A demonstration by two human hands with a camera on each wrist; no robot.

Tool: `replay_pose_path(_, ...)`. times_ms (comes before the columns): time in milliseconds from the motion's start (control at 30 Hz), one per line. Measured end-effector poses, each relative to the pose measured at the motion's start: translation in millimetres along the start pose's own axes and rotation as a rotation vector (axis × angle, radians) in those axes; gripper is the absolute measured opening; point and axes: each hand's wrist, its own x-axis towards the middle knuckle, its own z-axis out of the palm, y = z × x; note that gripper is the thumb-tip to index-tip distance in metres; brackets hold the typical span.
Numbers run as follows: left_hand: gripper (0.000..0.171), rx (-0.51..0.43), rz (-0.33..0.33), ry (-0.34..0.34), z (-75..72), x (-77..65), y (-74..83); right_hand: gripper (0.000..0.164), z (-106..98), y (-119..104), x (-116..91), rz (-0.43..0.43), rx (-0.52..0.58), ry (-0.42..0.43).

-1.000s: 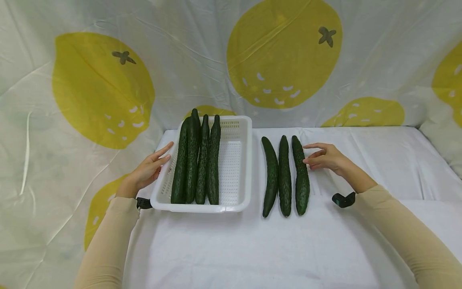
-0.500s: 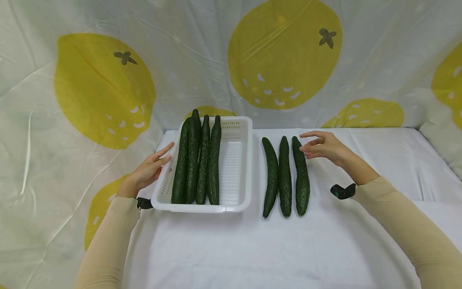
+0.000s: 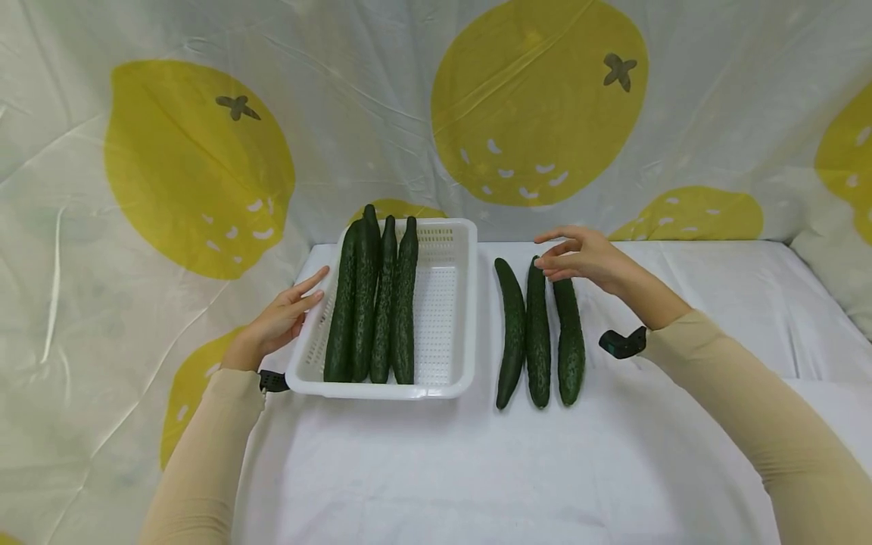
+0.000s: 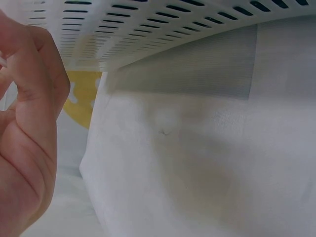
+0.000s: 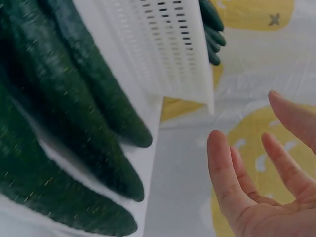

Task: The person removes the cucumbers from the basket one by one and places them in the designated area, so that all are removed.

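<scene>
Beside the left rim of a white plastic basket (image 3: pixel 436 325) is my left hand (image 3: pixel 281 319), its fingers extended along the basket wall; in the left wrist view that hand (image 4: pixel 29 128) is just under the slotted side. Several dark green cucumbers (image 3: pixel 403 303) lie lengthwise in the basket's left part. To its right, three more lie side by side on the cloth: a left cucumber (image 3: pixel 510 333), a middle cucumber (image 3: pixel 538 341) and a right cucumber (image 3: pixel 571 348). My right hand (image 3: pixel 586 261) hovers over the far ends of the middle and right ones, fingers spread and holding nothing.
A white cloth (image 3: pixel 436 469) covers the table. Behind it hangs a pale curtain (image 3: pixel 354 98) printed with big yellow lemons. The basket's right half shows its bare perforated floor (image 3: pixel 434 303).
My right hand has moved up and left, from beside the right cucumber to over the far ends of the middle and right ones. The left hand, basket and cucumbers stay put.
</scene>
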Motion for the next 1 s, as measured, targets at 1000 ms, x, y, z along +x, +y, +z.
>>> replay_pose_path(1000, 0.056, -0.038, 0.017, -0.015, -1.9, 2.4, -4.6, 0.047, 94, -53, 66, -0.007, 0.148, -0.095)
